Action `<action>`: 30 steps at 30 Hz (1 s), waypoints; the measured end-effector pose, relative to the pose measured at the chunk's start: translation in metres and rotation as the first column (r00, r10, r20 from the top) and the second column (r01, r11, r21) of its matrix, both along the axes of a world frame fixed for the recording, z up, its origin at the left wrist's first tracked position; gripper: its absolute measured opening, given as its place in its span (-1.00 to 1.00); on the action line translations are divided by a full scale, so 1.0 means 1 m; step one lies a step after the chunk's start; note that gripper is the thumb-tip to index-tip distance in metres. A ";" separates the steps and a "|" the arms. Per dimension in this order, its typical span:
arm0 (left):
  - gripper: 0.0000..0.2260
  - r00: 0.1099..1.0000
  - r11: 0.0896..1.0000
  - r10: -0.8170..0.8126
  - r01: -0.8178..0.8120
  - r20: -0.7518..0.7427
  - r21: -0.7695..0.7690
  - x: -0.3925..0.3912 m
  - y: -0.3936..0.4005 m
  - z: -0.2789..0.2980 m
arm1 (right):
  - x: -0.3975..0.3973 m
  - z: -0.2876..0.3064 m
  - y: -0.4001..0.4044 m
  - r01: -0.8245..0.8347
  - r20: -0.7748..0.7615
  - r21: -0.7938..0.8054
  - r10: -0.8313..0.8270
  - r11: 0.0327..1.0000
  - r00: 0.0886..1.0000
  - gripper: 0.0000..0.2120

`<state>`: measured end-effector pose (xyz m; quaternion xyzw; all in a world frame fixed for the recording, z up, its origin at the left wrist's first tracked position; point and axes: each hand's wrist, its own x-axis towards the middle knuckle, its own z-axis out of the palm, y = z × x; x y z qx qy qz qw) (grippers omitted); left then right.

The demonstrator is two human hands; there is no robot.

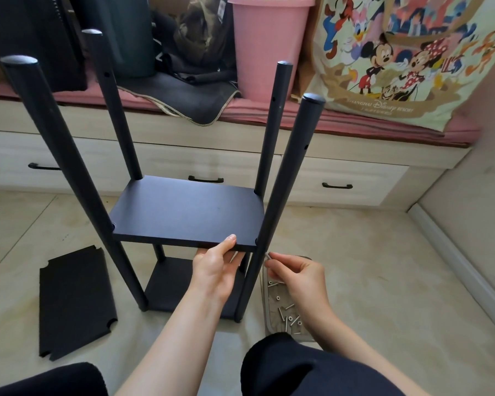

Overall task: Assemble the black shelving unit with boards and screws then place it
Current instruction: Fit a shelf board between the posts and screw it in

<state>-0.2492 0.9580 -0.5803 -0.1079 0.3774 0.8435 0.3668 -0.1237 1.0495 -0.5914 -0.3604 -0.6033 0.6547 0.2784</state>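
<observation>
Left hand (216, 265) gripping shelf board (186, 212), right hand (296, 271) apparently pinching screw (268, 255)

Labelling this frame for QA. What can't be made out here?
Head view only:
- Screw pinched by the right hand: only its tip shows; the fingers hide the rest.
- Left hand fingers under the middle board: hidden by the board.
- Bottom board: partly hidden by the middle board and left arm.
- Screw tray: far end behind the right hand, near end behind the knee.
- Whether the middle board is screwed to the posts: too small.
</observation>
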 end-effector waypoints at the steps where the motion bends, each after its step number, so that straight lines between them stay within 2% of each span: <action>1: -0.62 1.000 1.000 -0.001 0.001 -0.003 -0.001 0.000 -0.001 0.000 | -0.001 -0.001 0.000 -0.004 0.002 0.006 0.004 1.000 1.000 -0.87; 6: -0.65 1.000 1.000 -0.007 0.007 -0.020 -0.004 0.000 -0.001 0.000 | -0.004 -0.005 0.004 -0.029 -0.001 -0.001 0.029 1.000 1.000 -0.88; 11: -0.78 0.999 1.000 -0.015 0.014 -0.035 -0.012 0.000 -0.002 0.000 | -0.003 -0.007 0.007 -0.043 -0.016 0.001 0.043 0.999 0.999 -0.92; 16: -0.70 0.998 1.000 -0.010 0.008 -0.062 -0.022 0.002 -0.002 0.000 | -0.002 -0.007 0.008 -0.068 -0.049 0.029 0.070 0.997 0.996 -0.91; 30: -0.79 0.993 0.999 -0.027 0.023 -0.113 -0.030 -0.001 -0.006 -0.003 | -0.004 -0.007 0.003 -0.025 -0.007 0.059 0.026 0.998 1.000 -0.90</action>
